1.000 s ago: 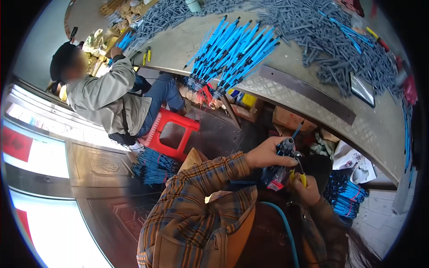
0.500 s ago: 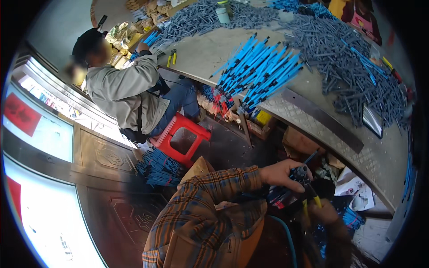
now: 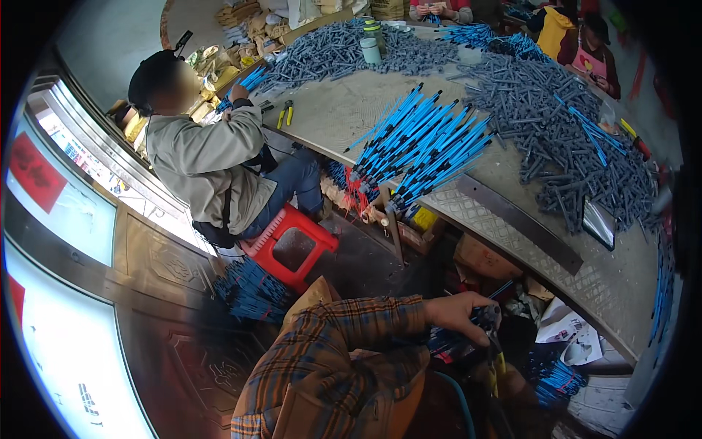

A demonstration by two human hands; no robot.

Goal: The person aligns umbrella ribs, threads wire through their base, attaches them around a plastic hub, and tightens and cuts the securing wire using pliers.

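Low at the right, in front of my lap, my left hand [image 3: 459, 316] is closed around a bunch of dark tube-like pieces [image 3: 484, 319], their round ends facing up past my thumb. My right hand [image 3: 513, 386] is just below it, dim and partly lost in shadow, gripping yellow-handled pliers [image 3: 499, 364]. The pliers' jaws point up toward the bunch; I cannot tell whether they touch it. Below the table edge, bundled blue rods [image 3: 559, 382] lie beside my right hand.
The table [image 3: 322, 110] carries blue rods with black tips [image 3: 424, 146], a heap of grey tubes [image 3: 570, 132], a dark flat tablet-like thing [image 3: 599, 223] and other pliers [image 3: 286, 114]. A co-worker [image 3: 208, 146] sits on a red stool [image 3: 292, 249] at the left. Other people work at the far side.
My right hand and the pliers have moved lower and a little left, the handles drawing closer together. My left hand keeps its grip. The view has tilted up slightly, showing more of the far side.
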